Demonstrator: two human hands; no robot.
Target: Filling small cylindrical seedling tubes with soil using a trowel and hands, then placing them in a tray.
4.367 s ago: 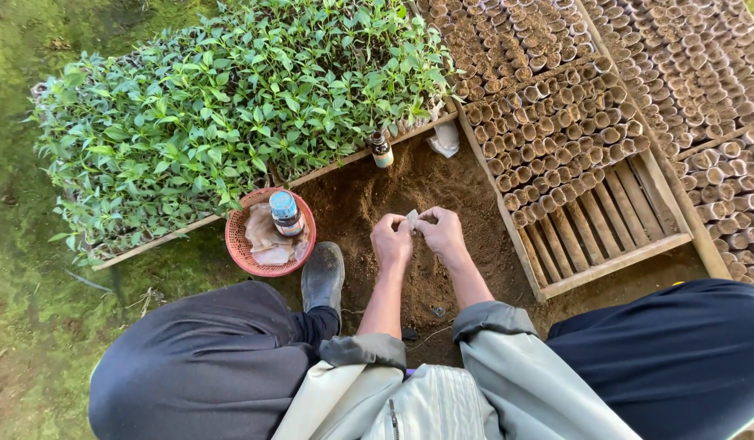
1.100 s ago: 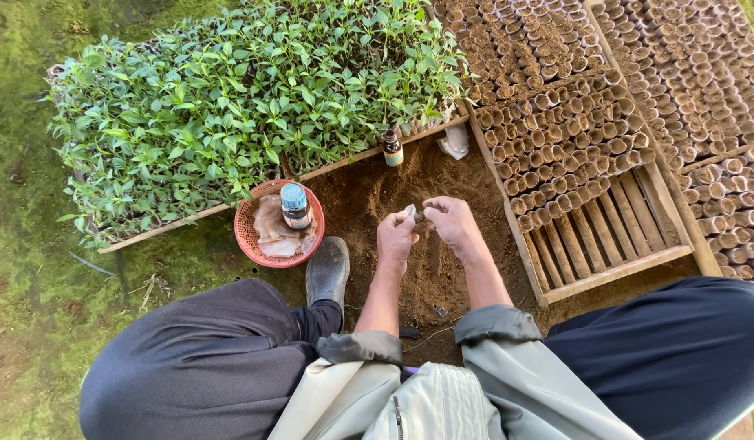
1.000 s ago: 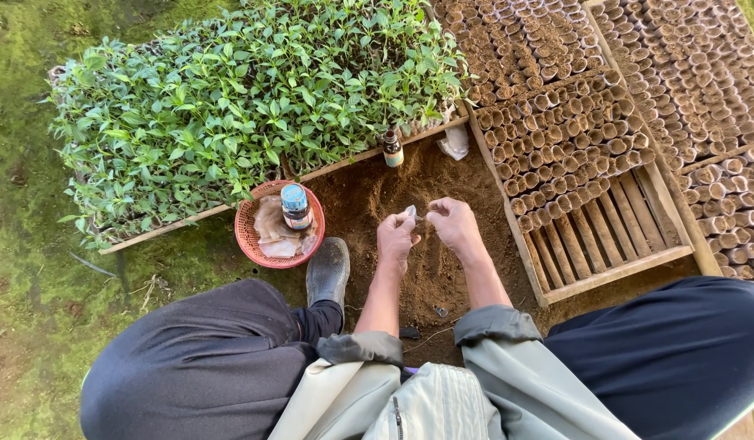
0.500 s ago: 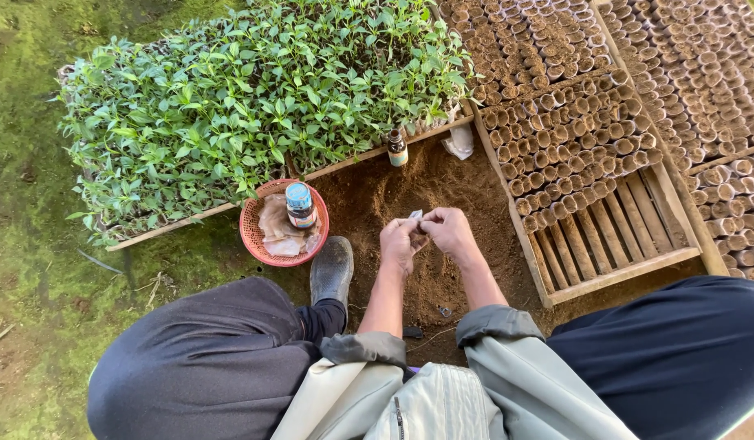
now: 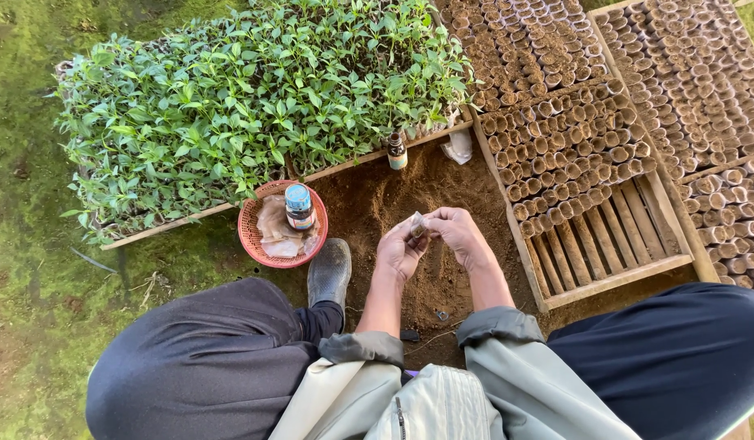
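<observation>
Both hands meet above a patch of bare brown soil (image 5: 442, 285). The left hand (image 5: 400, 251) and the right hand (image 5: 460, 236) pinch a small pale rolled piece (image 5: 416, 224) between their fingertips, so the little thing sits right where thumbs and forefingers come together, held up off the ground. Whether it is a paper pot or a wrapper I cannot tell; it is too small.

To the left of the hands a red plastic basket (image 5: 255, 240) rests on the ground with a blue-lidded jar (image 5: 298, 205) and crumpled pale wrapping inside. A grey rubber boot (image 5: 329, 270) stands just beside the basket. A wooden tray of green seedlings (image 5: 255, 98) lies beyond, and a small brown bottle (image 5: 397, 151) stands at its edge. To the right, a slatted wooden tray (image 5: 605, 253) holds rows of small soil-filled paper pots (image 5: 556, 138), its near end bare.
</observation>
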